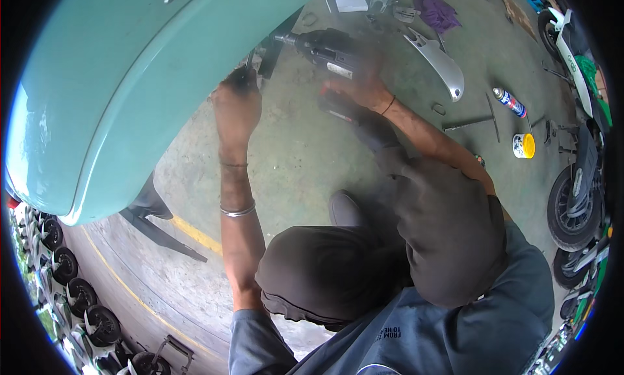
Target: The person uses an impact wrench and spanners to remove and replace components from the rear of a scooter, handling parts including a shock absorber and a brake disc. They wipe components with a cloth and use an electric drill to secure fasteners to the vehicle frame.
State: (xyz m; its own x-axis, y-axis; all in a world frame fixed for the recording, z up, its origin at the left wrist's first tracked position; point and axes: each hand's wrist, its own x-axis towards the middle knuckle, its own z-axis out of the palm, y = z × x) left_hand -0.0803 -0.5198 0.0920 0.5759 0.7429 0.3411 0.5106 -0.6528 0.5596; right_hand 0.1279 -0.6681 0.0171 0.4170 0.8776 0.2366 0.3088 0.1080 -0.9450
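Here, the right hand (367, 89) wraps its fingers round the grip of a black power tool (325, 50), far ahead of the knees, nose pointing left toward the edge of a pale-green panel (130, 95). The left hand (237, 111) curls at that edge, just left of a dark bar (269, 59); what it pinches, I cannot tell. Farther right, a curved silver piece (439, 63), a spray can (510, 103) and a yellow-lidded tub (523, 145) are on the floor (286, 147).
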